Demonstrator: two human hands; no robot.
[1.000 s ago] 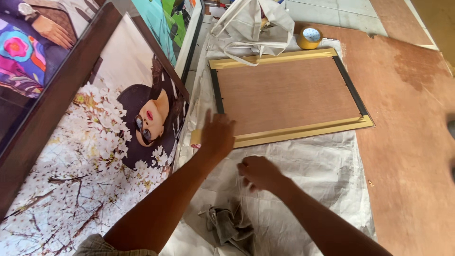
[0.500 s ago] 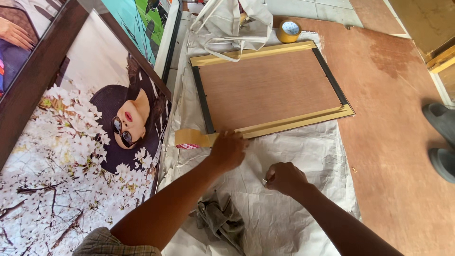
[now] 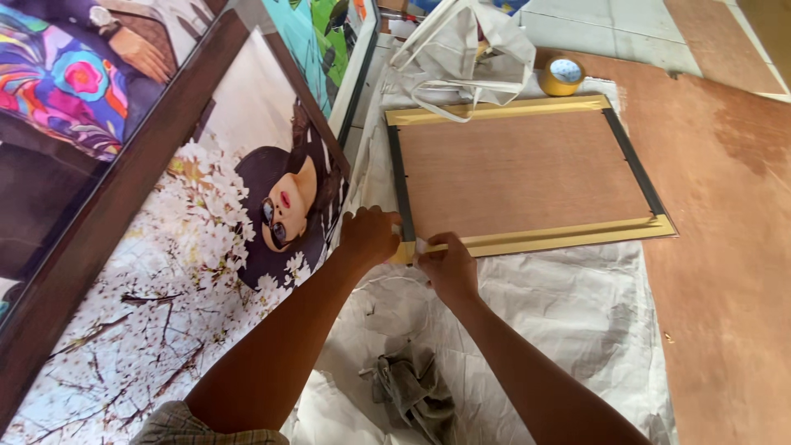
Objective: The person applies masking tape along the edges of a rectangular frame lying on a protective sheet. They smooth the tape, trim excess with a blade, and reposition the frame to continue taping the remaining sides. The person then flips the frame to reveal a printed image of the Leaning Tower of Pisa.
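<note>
A picture frame (image 3: 527, 173) lies face down on white sheeting (image 3: 568, 305), showing its brown backing board, black edges and tan tape along the top and bottom. My left hand (image 3: 368, 236) grips the frame's near left corner. My right hand (image 3: 447, 265) presses the end of the tan tape strip (image 3: 560, 237) at that same corner, fingers pinched on a small white bit. Both forearms reach in from the bottom.
A roll of tan tape (image 3: 562, 76) sits beyond the frame beside a cream cloth bag (image 3: 470, 49). Large framed prints (image 3: 165, 247) lean at the left. A grey rag (image 3: 412, 391) lies on the sheeting below my arms. Brown plywood floor (image 3: 725, 272) lies to the right.
Both hands moved up to the frame's near left corner; the left hand was on the sheeting holding a tan strip, and the right hand was lower down. The view shifted.
</note>
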